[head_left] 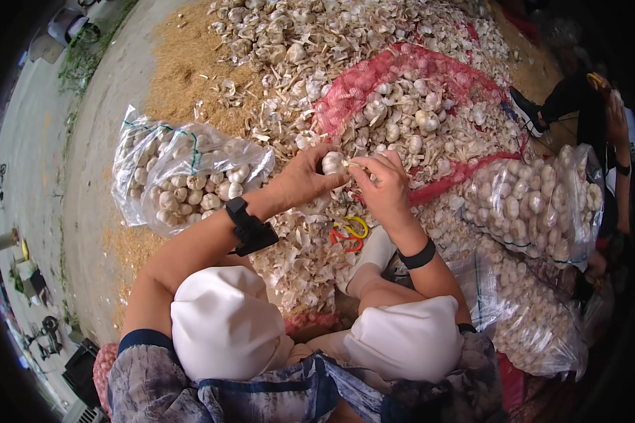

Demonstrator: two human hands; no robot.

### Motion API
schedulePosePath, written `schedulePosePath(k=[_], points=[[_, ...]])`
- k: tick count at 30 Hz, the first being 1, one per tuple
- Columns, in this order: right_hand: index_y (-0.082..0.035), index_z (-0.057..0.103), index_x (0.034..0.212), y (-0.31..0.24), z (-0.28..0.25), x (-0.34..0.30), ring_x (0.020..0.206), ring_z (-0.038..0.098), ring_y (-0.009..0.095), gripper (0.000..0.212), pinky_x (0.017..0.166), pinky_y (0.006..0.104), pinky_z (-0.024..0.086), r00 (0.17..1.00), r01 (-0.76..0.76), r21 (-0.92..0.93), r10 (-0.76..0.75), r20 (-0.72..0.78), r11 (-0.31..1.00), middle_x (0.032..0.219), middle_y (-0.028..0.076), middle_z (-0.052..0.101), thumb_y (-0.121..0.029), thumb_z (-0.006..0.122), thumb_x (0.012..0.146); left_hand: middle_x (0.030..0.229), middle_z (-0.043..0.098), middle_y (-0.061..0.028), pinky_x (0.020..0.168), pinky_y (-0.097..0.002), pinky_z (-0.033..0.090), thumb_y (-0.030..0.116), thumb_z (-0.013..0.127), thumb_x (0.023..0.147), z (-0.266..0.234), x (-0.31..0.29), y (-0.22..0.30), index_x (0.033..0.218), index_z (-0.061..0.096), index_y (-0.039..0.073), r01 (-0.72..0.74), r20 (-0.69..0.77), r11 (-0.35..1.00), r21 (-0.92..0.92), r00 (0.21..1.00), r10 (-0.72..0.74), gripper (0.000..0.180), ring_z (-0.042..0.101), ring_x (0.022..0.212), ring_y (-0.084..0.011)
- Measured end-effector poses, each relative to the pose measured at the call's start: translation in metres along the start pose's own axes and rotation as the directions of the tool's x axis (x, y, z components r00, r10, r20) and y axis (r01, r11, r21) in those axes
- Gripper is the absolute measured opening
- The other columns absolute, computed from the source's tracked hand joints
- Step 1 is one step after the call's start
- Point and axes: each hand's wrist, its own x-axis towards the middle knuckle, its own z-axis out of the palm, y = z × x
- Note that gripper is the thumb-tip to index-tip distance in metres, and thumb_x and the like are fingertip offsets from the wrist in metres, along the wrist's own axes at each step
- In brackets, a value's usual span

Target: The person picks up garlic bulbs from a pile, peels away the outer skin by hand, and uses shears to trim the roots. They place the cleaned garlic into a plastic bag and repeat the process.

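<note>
A white garlic bulb [332, 163] is held between the thumb and fingers of my left hand [305, 178], above the heap of peelings. Close beside it, my right hand [384, 185] has its thumb and forefinger pinched at the bulb's end, on what looks like a bit of stem or skin. Just beyond both hands, an open red mesh sack [356, 83] spills loose garlic bulbs [426, 120]. Below my hands, scissors with red and yellow handles [351, 234] lie on the peelings next to my foot.
A clear plastic bag of garlic [190, 169] lies at left. More filled bags [525, 204] are stacked at right, near another person's leg and shoe [528, 113]. Dry skins and stems [296, 264] cover the ground, with brown chaff [183, 63] toward the far left.
</note>
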Motion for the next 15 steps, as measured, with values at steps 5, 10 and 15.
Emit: schedulePosePath(k=[5, 10, 15], points=[[0.001, 0.056, 0.080, 0.002, 0.001, -0.009, 0.076, 0.052, 0.027, 0.012, 0.071, 0.0362, 0.043, 0.994, -0.010, 0.085, 0.000, 0.113, 0.996, 0.076, 0.010, 0.057, -0.009, 0.057, 0.087, 0.082, 0.061, 0.0022, 0.061, -0.0241, 0.046, 0.016, 0.069, 0.089, -0.003, -0.002, 0.002, 0.127, 0.056, 0.005, 0.039, 0.138, 0.999, -0.004, 0.990, -0.039, 0.041, 0.054, 0.068, -0.0060], [-0.012, 0.048, 0.066, 0.019, -0.044, 0.004, 0.075, 0.045, 0.017, 0.020, 0.076, 0.0339, 0.042, 0.808, -0.229, 0.831, 0.376, 0.453, -0.508, 0.058, -0.002, 0.038, -0.016, 0.047, 0.086, 0.090, 0.064, -0.0006, 0.068, -0.0251, 0.050, 0.022, 0.061, 0.094, -0.028, -0.006, 0.016, 0.122, 0.058, 0.004, 0.044, 0.038, 0.828, 0.560, 0.996, -0.078, 0.033, 0.060, 0.076, -0.0089], [-0.002, 0.063, 0.085, 0.061, -0.056, -0.004, 0.084, 0.058, 0.022, 0.017, 0.077, 0.0355, 0.048, 0.774, -0.581, 0.763, 0.482, 0.410, 0.284, 0.069, 0.005, 0.059, -0.018, 0.057, 0.088, 0.095, 0.066, -0.0019, 0.070, -0.0263, 0.052, 0.030, 0.056, 0.098, -0.026, -0.001, -0.006, 0.120, 0.060, 0.006, 0.000, 0.015, 0.988, -0.152, 1.000, 0.002, 0.032, 0.061, 0.078, -0.0108]])
